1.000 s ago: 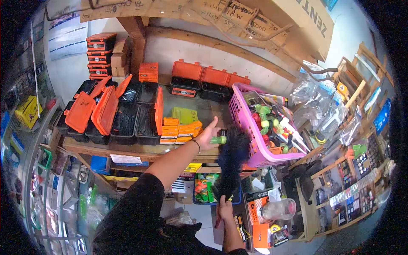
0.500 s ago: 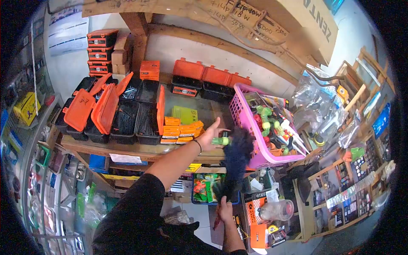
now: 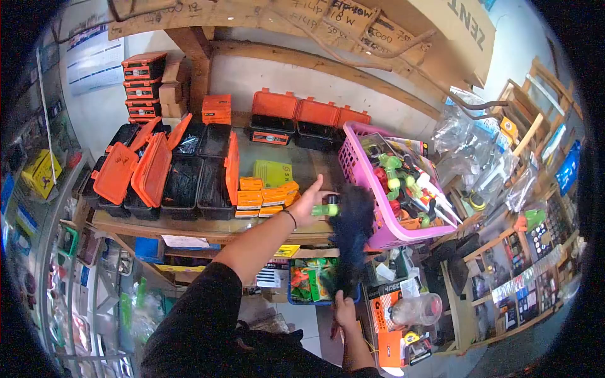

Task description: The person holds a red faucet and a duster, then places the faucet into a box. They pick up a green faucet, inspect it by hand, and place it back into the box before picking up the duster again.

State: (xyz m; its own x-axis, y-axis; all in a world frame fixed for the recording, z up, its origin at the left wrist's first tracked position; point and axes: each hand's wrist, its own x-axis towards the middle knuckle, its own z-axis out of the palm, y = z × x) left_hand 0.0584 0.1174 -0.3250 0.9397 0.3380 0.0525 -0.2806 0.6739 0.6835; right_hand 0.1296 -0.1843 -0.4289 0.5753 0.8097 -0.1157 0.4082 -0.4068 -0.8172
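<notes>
My left hand (image 3: pixel 307 203) is closed around a small light-green and black plastic fitting (image 3: pixel 325 210), thumb pointing up, above the front edge of the wooden shelf. In my right hand (image 3: pixel 345 309), lower down, is the handle of a dark feather duster (image 3: pixel 350 242). Its bushy head points upward, right beside the fitting and overlapping the left side of a pink plastic basket (image 3: pixel 403 236). Similar green fittings (image 3: pixel 392 167) lie among mixed tools and packets in that basket. Small orange boxes (image 3: pixel 261 196) are stacked just left of my left hand.
Black organizer boxes with orange lids (image 3: pixel 151 170) stand open along the shelf's left. More orange-lidded boxes (image 3: pixel 275 104) line the back. A blue tray of packets (image 3: pixel 309 280) sits below. Plastic-wrapped goods (image 3: pixel 479 157) hang at right; a glass cabinet (image 3: pixel 47 252) is at left.
The duster's head has swung slightly left and become more upright, and my right hand has shifted a little right. My left hand keeps its hold on the fitting. The whole view has shifted slightly.
</notes>
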